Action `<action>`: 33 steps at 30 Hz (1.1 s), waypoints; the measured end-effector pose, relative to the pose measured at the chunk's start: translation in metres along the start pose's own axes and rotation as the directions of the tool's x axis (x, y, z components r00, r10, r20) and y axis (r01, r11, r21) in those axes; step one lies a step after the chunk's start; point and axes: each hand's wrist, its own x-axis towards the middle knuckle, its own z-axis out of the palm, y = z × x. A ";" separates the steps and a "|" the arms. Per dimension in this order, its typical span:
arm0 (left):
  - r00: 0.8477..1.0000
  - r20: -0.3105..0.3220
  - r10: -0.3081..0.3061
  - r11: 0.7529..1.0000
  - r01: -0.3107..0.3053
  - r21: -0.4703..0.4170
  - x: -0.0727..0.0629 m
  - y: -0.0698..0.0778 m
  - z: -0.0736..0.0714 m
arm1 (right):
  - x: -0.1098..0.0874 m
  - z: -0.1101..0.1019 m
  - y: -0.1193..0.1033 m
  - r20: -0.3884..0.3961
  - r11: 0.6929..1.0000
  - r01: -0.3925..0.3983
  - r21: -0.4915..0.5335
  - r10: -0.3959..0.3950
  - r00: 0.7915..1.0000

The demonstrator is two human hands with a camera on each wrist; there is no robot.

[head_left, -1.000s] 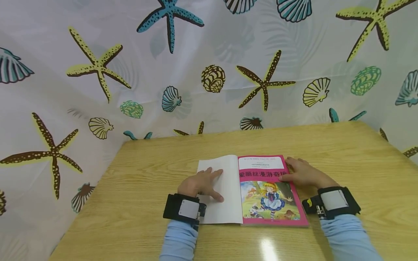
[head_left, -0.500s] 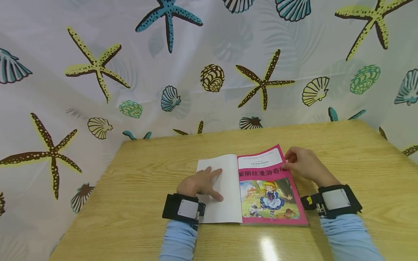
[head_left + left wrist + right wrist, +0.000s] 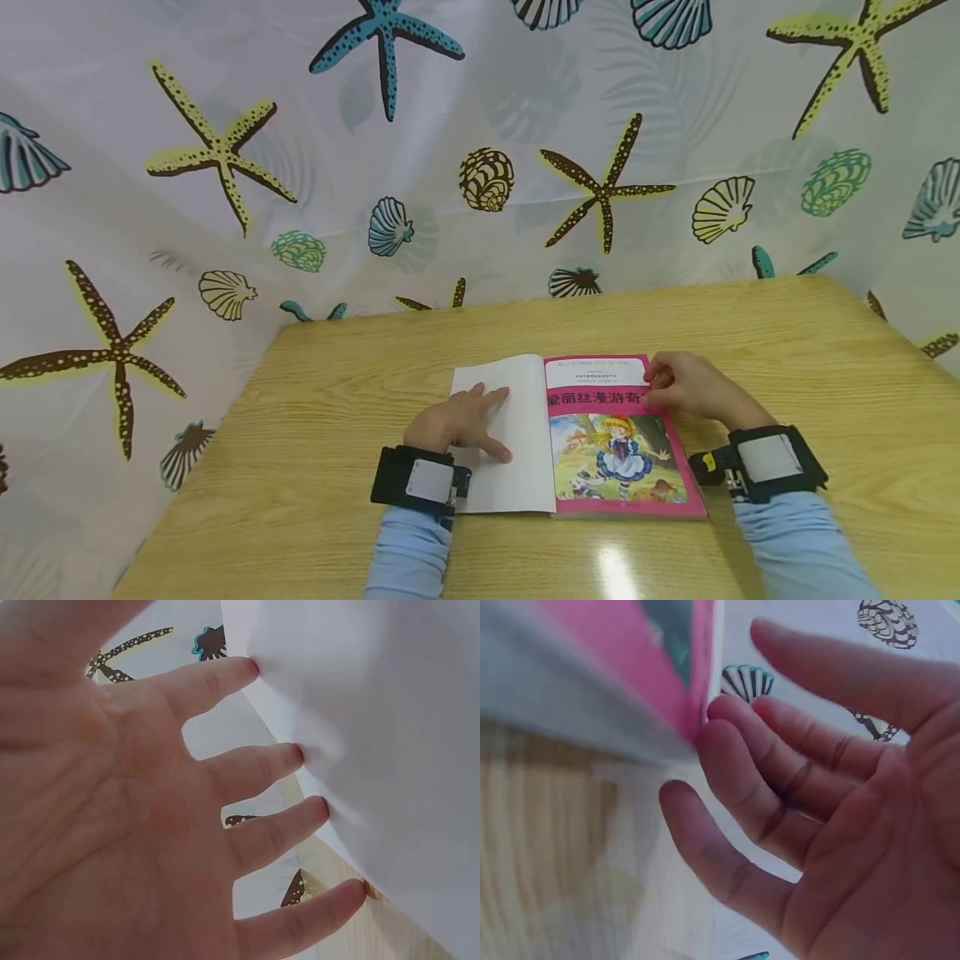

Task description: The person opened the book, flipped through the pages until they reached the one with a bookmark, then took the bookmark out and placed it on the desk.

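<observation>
An open book [image 3: 573,442] lies flat on the bench [image 3: 300,467], in front of the person: white page [image 3: 528,433] at left, pink page [image 3: 622,458] at right, with a drawn girl below a title. The left hand [image 3: 459,421] rests on the white page with fingers spread, covering part of it. The right hand [image 3: 697,390] touches the upper right edge of the pink page; its fingers bend loosely, thumb apart from them, and hide the end of the title. The hands are apart, a page's width between them. The book's long axis runs away from the person, its top towards the cloth [image 3: 465,83]. Black bands [image 3: 422,482] circle both wrists above pale blue sleeves [image 3: 412,546]. The bench is light, grained wood, with a glare near the front; the cloth, printed with starfish and shells, hangs behind it and at both sides.
</observation>
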 end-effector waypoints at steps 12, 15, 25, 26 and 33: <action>1.000 -0.001 -0.026 0.999 0.026 0.018 -0.001 0.002 0.000 | -0.006 -0.003 -0.007 -0.048 0.998 0.006 -0.068 -0.009 0.999; 1.000 0.001 -0.025 1.000 0.025 0.008 -0.002 0.002 0.000 | -0.005 -0.002 -0.009 -0.110 0.998 0.020 -0.059 -0.027 0.994; 1.000 0.001 -0.018 1.000 0.018 0.004 -0.002 0.001 0.001 | -0.006 -0.002 -0.008 -0.137 1.000 0.006 -0.021 -0.009 0.991; 1.000 0.000 -0.016 1.000 0.016 0.004 -0.002 0.001 0.000 | -0.006 -0.002 -0.007 -0.135 1.000 0.008 -0.024 -0.011 0.991; 1.000 0.005 -0.014 1.000 0.014 -0.001 -0.002 0.001 -0.001 | -0.004 -0.004 -0.007 -0.155 0.994 0.050 -0.094 -0.065 0.986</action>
